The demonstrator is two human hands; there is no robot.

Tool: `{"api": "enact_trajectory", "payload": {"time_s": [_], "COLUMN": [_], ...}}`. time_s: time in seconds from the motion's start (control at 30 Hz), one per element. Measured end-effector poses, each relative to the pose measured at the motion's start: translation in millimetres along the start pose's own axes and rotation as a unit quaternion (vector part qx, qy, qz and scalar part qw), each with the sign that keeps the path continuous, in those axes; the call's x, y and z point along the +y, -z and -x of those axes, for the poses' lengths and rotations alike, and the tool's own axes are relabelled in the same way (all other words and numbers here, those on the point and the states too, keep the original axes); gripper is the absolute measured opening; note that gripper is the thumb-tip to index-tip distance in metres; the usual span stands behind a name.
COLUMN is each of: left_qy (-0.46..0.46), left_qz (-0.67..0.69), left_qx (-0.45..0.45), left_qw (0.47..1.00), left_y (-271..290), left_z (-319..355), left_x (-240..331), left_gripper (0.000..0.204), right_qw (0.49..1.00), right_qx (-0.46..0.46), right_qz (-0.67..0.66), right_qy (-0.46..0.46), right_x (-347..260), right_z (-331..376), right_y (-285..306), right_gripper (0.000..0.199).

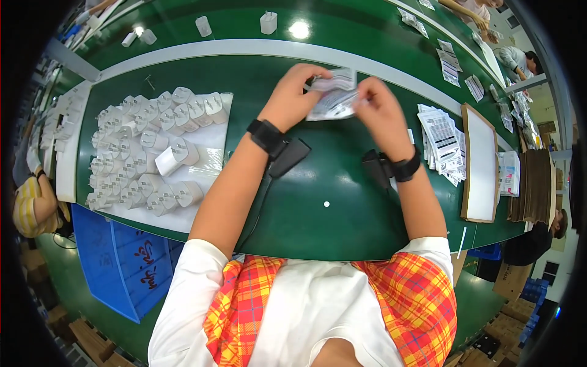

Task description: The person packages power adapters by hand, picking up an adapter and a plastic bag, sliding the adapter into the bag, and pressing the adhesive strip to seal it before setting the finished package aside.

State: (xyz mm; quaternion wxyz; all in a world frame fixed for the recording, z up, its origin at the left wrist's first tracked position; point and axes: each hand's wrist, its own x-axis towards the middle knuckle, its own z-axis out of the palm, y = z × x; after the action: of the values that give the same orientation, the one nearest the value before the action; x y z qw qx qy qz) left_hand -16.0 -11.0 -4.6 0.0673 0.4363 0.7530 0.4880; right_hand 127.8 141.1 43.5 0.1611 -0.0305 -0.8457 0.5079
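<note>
A small clear plastic bag with dark print (335, 104) hangs between my hands over the far part of the green table. My left hand (293, 95) is closed on its left edge, thumb and fingers pinching it. At the bag's right edge are the bent fingers of my right hand (384, 113), pinching it and slightly smeared by motion. Left of my arms, several white plug chargers (174, 156) stand in rows on a white sheet (211, 147), prongs up; one lies tilted across the others. To the right of my right hand is a stack of printed bags (443, 137).
A shallow cardboard tray (480, 165) lies beyond the stack on the right. Below the table's left side sits a blue crate (116, 263). Past the pale rail, a green conveyor (232, 27) carries a few chargers and printed bags. Other people work around the edges.
</note>
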Motion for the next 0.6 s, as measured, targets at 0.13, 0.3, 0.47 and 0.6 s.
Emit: {"api": "enact_trajectory", "payload": {"time_s": [0.13,0.3,0.47,0.6], "left_qy": [0.005,0.078,0.171,0.152], "left_qz": [0.438,0.254,0.356,0.355], "left_qx": [-0.012,-0.017,0.0,0.023], "left_qw": [0.899,0.964,0.919,0.922], "left_y": [-7.8,-10.6,-21.6,-27.7], "left_z": [0.0,-0.5,-1.3,-3.3], "left_x": [10.8,13.0,18.8,10.5], "left_gripper": [0.038,0.034,0.036,0.032], "right_qw": [0.943,0.974,0.955,0.96], "right_qx": [0.039,0.085,0.014,0.034], "right_qz": [-0.315,-0.187,-0.13,-0.153], "right_qy": [-0.103,-0.095,-0.266,-0.234], "right_x": [-4.1,-9.1,23.8,41.9], "right_z": [-3.7,0.4,0.8,-7.4], "right_y": [19.1,11.8,9.8,17.3], "right_gripper": [0.016,0.017,0.022,0.022]}}
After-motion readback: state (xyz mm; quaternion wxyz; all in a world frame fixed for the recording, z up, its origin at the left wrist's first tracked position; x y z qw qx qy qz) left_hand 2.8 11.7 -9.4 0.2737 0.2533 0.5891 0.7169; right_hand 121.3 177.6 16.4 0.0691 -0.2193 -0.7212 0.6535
